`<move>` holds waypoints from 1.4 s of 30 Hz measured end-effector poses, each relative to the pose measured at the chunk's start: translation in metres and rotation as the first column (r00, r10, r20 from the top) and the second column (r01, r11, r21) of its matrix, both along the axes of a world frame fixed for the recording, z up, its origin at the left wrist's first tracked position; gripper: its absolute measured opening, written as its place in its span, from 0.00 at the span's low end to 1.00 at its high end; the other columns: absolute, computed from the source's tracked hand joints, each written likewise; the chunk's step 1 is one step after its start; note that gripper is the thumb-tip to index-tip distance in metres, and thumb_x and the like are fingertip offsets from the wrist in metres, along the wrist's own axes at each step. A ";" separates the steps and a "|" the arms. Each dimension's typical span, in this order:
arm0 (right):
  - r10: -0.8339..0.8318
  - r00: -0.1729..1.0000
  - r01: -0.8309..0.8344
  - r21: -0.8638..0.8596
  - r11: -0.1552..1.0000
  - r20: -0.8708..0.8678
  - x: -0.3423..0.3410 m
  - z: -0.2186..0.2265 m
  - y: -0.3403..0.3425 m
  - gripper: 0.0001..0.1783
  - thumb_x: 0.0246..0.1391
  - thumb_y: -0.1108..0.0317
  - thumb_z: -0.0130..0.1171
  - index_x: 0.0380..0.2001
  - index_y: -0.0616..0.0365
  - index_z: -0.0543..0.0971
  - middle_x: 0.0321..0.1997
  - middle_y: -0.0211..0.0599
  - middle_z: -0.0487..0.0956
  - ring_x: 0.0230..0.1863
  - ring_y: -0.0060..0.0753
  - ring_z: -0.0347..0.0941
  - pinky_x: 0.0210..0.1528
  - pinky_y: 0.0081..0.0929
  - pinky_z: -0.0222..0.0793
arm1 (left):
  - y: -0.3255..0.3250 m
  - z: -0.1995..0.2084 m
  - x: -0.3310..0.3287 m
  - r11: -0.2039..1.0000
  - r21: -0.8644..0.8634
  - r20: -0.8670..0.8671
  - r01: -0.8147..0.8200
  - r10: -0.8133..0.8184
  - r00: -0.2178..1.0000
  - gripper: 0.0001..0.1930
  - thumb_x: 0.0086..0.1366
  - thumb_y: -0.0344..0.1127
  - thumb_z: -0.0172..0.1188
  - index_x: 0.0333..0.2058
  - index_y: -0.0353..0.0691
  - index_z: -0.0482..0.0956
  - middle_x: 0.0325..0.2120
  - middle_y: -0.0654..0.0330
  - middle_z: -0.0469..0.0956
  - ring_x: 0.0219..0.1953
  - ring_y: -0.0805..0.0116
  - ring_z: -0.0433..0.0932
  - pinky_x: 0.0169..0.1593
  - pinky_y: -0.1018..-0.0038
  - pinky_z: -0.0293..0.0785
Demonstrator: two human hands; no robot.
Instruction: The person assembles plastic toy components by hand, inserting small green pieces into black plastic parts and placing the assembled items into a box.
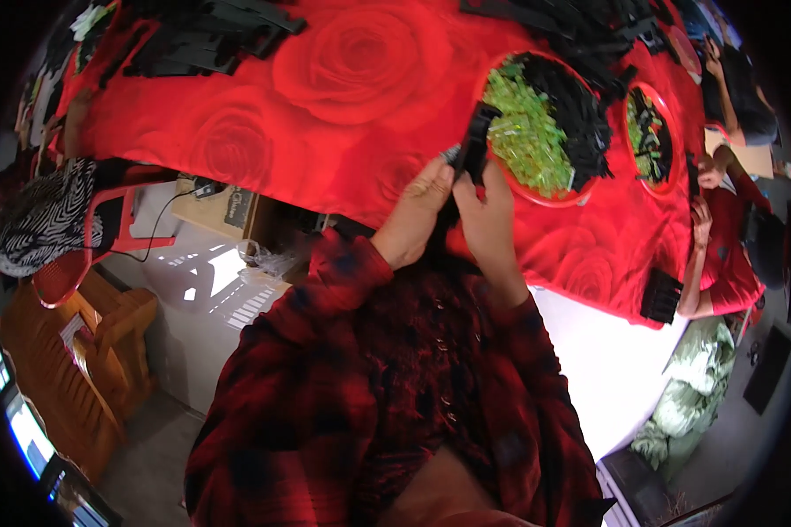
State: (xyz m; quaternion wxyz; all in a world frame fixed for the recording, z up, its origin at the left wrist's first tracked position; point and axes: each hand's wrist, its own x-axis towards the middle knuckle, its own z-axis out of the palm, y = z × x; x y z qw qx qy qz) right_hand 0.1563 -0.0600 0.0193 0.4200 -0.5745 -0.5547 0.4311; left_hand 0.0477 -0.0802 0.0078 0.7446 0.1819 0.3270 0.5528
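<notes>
Both hands meet in front of my chest, over the near edge of the red table. My left hand [413,215] is closed, its thumb and fingers on a long, narrow black plastic part [475,145]. My right hand [490,220] grips the same part from the other side. At the left fingertips there is a small greyish bit, too small to name. Just beyond my right hand stands a red basin [536,195]. Small translucent yellow-green pieces [523,132] fill its left side, and small black pieces [576,119] its right.
A red rose-print cloth [343,61] covers the table. Black parts lie piled at the far left [215,39] and far right [580,31]. A smaller basin [672,171] holds mixed pieces. Co-workers' hands [703,211] rest at the right edge. A red plastic chair [132,224] stands left.
</notes>
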 end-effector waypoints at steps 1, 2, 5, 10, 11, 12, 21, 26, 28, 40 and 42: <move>0.024 0.999 -0.024 -0.013 1.000 -0.031 0.003 -0.002 0.000 0.08 0.59 0.69 0.58 0.36 0.63 0.75 0.28 0.36 0.73 0.31 0.28 0.70 0.34 0.31 0.66 | -0.001 -0.004 0.001 1.000 0.024 -0.052 -0.007 0.008 0.999 0.20 0.78 0.42 0.43 0.63 0.41 0.67 0.53 0.67 0.73 0.57 0.75 0.68 0.63 0.74 0.61; 0.041 0.997 -0.043 -0.029 0.999 -0.061 0.007 0.000 0.000 0.07 0.60 0.70 0.58 0.37 0.63 0.75 0.29 0.33 0.73 0.32 0.24 0.69 0.35 0.29 0.67 | 0.000 0.002 0.002 1.000 0.025 -0.107 0.001 0.002 0.994 0.20 0.78 0.42 0.43 0.62 0.41 0.68 0.53 0.67 0.73 0.57 0.76 0.67 0.63 0.75 0.60; 0.072 0.993 -0.075 -0.028 0.997 -0.091 0.013 0.005 0.001 0.10 0.62 0.71 0.57 0.45 0.62 0.77 0.36 0.31 0.78 0.38 0.19 0.71 0.42 0.23 0.69 | 0.006 0.008 -0.004 0.992 0.061 -0.120 0.111 -0.103 0.987 0.19 0.78 0.40 0.42 0.61 0.41 0.69 0.52 0.68 0.72 0.57 0.77 0.67 0.63 0.76 0.59; 0.131 0.988 -0.136 -0.047 0.990 -0.082 0.022 0.004 0.002 0.11 0.61 0.71 0.57 0.45 0.64 0.76 0.36 0.33 0.77 0.38 0.22 0.72 0.42 0.24 0.70 | 0.015 0.007 -0.015 0.980 0.014 -0.088 0.196 -0.194 0.977 0.19 0.77 0.41 0.44 0.60 0.39 0.69 0.50 0.67 0.73 0.54 0.79 0.67 0.61 0.76 0.62; 0.144 0.989 -0.144 0.000 0.990 -0.022 0.023 0.003 0.003 0.12 0.60 0.71 0.58 0.45 0.64 0.76 0.36 0.35 0.77 0.37 0.24 0.73 0.42 0.25 0.70 | 0.015 0.010 -0.016 0.977 0.042 -0.135 0.211 -0.204 0.970 0.19 0.77 0.41 0.45 0.59 0.38 0.69 0.49 0.67 0.73 0.53 0.78 0.68 0.60 0.76 0.63; 0.154 0.988 -0.155 -0.006 0.988 -0.030 0.025 0.003 0.002 0.12 0.60 0.71 0.58 0.45 0.64 0.76 0.36 0.35 0.77 0.37 0.24 0.73 0.42 0.25 0.70 | 0.015 0.014 -0.016 0.979 0.033 -0.140 0.201 -0.194 0.971 0.19 0.77 0.41 0.45 0.59 0.38 0.69 0.49 0.67 0.73 0.53 0.78 0.68 0.60 0.76 0.63; -0.022 0.635 -0.434 0.380 0.817 0.772 0.040 0.061 0.002 0.31 0.49 0.63 0.68 0.57 0.58 0.73 0.52 0.43 0.75 0.59 0.45 0.65 0.64 0.46 0.53 | 0.024 0.004 -0.033 0.849 -0.168 -0.341 0.501 -0.527 0.779 0.16 0.76 0.46 0.45 0.46 0.39 0.72 0.32 0.64 0.77 0.30 0.76 0.74 0.34 0.79 0.73; 0.251 0.518 -0.617 0.154 0.772 0.818 0.061 0.061 -0.001 0.27 0.45 0.58 0.68 0.49 0.55 0.78 0.46 0.36 0.76 0.53 0.41 0.68 0.60 0.43 0.55 | 0.032 0.008 -0.051 0.671 -0.162 -0.351 0.723 -0.724 0.594 0.17 0.75 0.47 0.48 0.47 0.38 0.72 0.32 0.60 0.79 0.29 0.74 0.77 0.32 0.79 0.75; 0.384 0.534 -0.640 0.063 0.766 0.753 0.067 0.064 -0.005 0.22 0.44 0.58 0.69 0.43 0.56 0.79 0.40 0.36 0.76 0.48 0.41 0.69 0.57 0.42 0.57 | 0.036 0.010 -0.067 0.617 -0.155 -0.236 0.772 -0.782 0.577 0.17 0.74 0.47 0.49 0.48 0.37 0.72 0.36 0.55 0.80 0.35 0.68 0.82 0.35 0.75 0.80; 0.086 0.926 -0.168 0.197 0.966 0.369 0.059 0.045 -0.016 0.11 0.53 0.69 0.68 0.37 0.62 0.78 0.32 0.40 0.75 0.35 0.41 0.70 0.41 0.33 0.66 | 0.042 0.023 -0.061 0.916 0.195 0.073 0.351 -0.371 0.926 0.37 0.70 0.62 0.46 0.68 0.41 0.57 0.61 0.54 0.69 0.61 0.56 0.70 0.64 0.57 0.67; -0.002 0.867 -0.214 0.376 0.901 0.498 0.047 0.042 -0.017 0.12 0.52 0.68 0.68 0.37 0.61 0.79 0.32 0.41 0.75 0.35 0.44 0.70 0.41 0.37 0.66 | 0.037 0.018 -0.047 0.932 0.197 0.029 0.303 -0.315 0.949 0.36 0.70 0.60 0.48 0.67 0.42 0.59 0.60 0.55 0.70 0.61 0.57 0.70 0.63 0.58 0.67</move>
